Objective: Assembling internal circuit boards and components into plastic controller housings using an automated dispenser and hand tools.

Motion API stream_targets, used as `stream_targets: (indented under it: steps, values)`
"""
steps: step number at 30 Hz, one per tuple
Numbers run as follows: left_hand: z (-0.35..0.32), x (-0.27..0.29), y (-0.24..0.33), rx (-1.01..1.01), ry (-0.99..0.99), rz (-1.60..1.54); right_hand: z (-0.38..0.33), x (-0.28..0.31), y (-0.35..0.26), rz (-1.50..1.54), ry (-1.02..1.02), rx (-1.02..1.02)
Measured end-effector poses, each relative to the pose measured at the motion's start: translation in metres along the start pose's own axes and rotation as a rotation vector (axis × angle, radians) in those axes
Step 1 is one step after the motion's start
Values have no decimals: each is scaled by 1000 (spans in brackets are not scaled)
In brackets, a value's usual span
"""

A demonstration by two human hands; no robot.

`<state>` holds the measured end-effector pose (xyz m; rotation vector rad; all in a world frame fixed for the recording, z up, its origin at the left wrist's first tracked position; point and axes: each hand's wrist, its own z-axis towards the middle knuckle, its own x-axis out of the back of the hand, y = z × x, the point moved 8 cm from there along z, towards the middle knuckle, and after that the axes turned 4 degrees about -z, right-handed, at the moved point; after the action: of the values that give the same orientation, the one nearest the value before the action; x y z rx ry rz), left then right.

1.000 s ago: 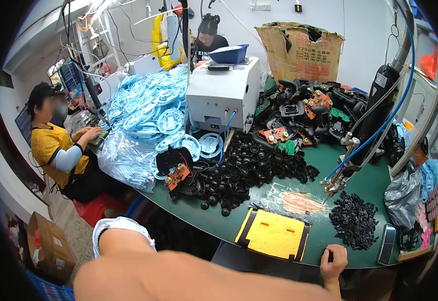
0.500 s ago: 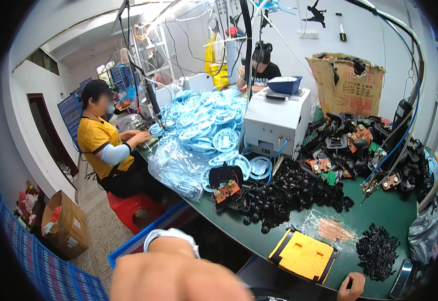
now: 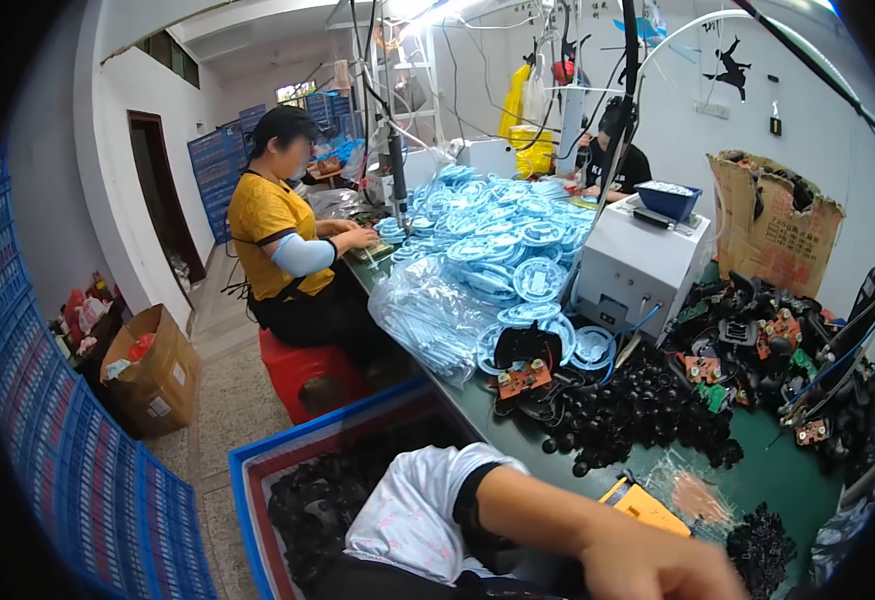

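Observation:
My left forearm reaches to the right across the lower part of the view. A pale printed sleeve with a dark cuff covers the upper arm. At the lower edge is my left hand [image 3: 662,570], blurred, its fingers partly cut off. Whether it holds anything cannot be made out. Just beyond the forearm lies a yellow block [image 3: 649,506] with black edging, partly covered by the arm. To the right of the hand is a heap of small black parts [image 3: 760,548] on the green table [image 3: 807,450]. My right hand is out of view.
A blue crate [image 3: 240,500] with black parts stands at lower left. Black round caps [image 3: 637,410], light-blue plastic rings [image 3: 517,235] and a grey machine [image 3: 637,260] occupy the table. A co-worker in yellow [image 3: 272,215] sits on a red stool [image 3: 302,375]; another person sits farther back.
The view has swung left, so the scene sits farther right and the crate shows more. My left arm now stretches rightward past the yellow block. My right hand has gone out of sight.

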<state>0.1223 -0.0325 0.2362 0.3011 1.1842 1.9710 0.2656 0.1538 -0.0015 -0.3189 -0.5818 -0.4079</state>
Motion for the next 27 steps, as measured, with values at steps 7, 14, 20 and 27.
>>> stream_targets:
  steps: [7,14,20,27]
  values:
    - [-178,138,-92,545,355,1866,1,7,-4,48,-100,-22]
    - [-271,162,-92,451,1116,1763,21,-16,30,280,-310,-104]
    - [-280,181,-91,364,1344,1730,25,-26,25,20,-385,-124]
    - [-274,172,-94,408,1299,1810,32,-22,21,-40,-413,-128]
